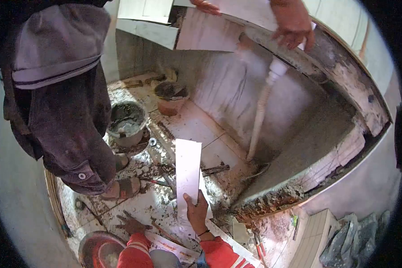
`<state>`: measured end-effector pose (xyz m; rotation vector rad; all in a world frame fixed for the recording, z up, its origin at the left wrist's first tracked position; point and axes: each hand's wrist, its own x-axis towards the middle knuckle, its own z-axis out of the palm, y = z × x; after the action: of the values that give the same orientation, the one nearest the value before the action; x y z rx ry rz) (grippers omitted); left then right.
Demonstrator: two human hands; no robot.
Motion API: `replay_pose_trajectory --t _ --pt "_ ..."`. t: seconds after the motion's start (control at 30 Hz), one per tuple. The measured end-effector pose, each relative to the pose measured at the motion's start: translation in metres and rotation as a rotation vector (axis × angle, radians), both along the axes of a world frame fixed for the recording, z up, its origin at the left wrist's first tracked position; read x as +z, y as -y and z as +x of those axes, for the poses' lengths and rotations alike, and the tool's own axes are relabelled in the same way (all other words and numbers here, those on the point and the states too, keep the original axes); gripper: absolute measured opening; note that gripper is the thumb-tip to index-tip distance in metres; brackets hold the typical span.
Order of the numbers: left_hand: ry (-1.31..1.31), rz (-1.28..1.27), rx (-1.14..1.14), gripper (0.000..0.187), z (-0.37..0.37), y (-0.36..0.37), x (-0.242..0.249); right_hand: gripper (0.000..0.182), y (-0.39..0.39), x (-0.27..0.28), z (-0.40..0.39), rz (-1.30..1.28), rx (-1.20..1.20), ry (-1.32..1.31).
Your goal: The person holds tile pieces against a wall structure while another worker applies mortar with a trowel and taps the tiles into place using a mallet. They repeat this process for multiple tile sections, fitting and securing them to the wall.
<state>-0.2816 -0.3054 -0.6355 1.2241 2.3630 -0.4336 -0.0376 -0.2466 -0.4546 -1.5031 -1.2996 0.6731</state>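
Note:
My right hand [197,213] grips a long white tile strip [188,167] low down, thumb across its face. The strip stands roughly upright over the littered floor. My left hand [131,223] is held low with its fingers spread and nothing in it. Nearest to that hand are a round basin with a red inside [103,250] and a thin stick [167,231]. Another white piece [172,245] lies by my knees, below my two hands.
A co-worker in dark trousers [64,120] stands at left. A person's hand [295,27] rests on the counter edge above a white drain pipe [260,114]. Two buckets [128,134], rubble, tools and red-handled pliers [260,245] lie around. A rough wall edge [272,201] stands at right.

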Motion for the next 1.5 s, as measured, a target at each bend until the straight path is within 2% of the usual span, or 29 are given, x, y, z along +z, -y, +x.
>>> replay_pose_trajectory --t 0.07,0.17,0.27,0.4,0.47,0.53,0.57,0.67,0.7,0.73,0.8,1.03,1.13,1.23,1.33,1.5 --pt "0.02 -0.002 0.058 0.168 0.002 0.0 0.008 0.039 0.0 0.0 0.001 -0.025 0.001 0.039" --pt "-0.006 0.019 0.07 0.167 0.002 -0.001 0.006 0.039 0.0 0.005 0.001 -0.033 0.01 -0.053" --pt "0.042 0.014 0.108 0.168 0.001 -0.003 0.01 0.039 -0.001 0.005 0.0 -0.003 0.005 0.005" --pt "-0.015 -0.001 0.02 0.164 0.001 -0.002 -0.004 0.041 -0.001 0.009 -0.003 -0.016 -0.019 -0.076" --pt "-0.042 0.032 0.005 0.162 0.0 0.0 -0.019 0.051 -0.001 0.005 -0.002 -0.032 -0.013 0.05" --pt "0.051 0.125 0.202 0.16 -0.002 0.001 -0.021 0.056 -0.002 -0.001 -0.002 -0.035 -0.026 0.117" --pt "-0.059 0.007 -0.022 0.161 -0.003 -0.001 -0.013 0.057 -0.002 -0.004 -0.003 -0.038 -0.04 0.155" --pt "-0.014 -0.05 -0.036 0.16 -0.004 -0.004 -0.003 0.058 -0.001 0.004 -0.002 -0.057 -0.014 0.128" --pt "0.047 -0.035 0.229 0.156 -0.007 -0.009 -0.005 0.057 -0.001 0.004 -0.003 -0.024 -0.009 0.136" --pt "0.04 -0.017 0.233 0.155 -0.005 -0.006 -0.006 0.057 -0.001 0.004 -0.004 0.008 -0.002 0.143" --pt "-0.009 -0.017 0.131 0.153 -0.001 -0.006 -0.006 0.059 0.002 0.01 -0.007 0.001 -0.026 0.165" --pt "-0.039 -0.01 0.084 0.144 0.002 -0.002 0.001 0.07 0.004 0.016 -0.006 -0.042 -0.02 0.16" --pt "-0.045 -0.007 0.068 0.141 0.001 -0.002 0.002 0.07 0.005 0.016 -0.006 -0.018 -0.007 0.064" --pt "-0.054 -0.003 0.049 0.137 -0.001 -0.001 0.001 0.069 0.005 0.014 -0.005 0.056 -0.021 0.138" --pt "-0.071 0.007 0.028 0.134 -0.001 0.001 0.002 0.069 0.008 0.023 -0.003 -0.022 0.028 0.078" --pt "-0.112 0.039 -0.013 0.128 0.003 0.005 0.014 0.066 0.012 0.021 -0.004 0.038 -0.025 0.137"
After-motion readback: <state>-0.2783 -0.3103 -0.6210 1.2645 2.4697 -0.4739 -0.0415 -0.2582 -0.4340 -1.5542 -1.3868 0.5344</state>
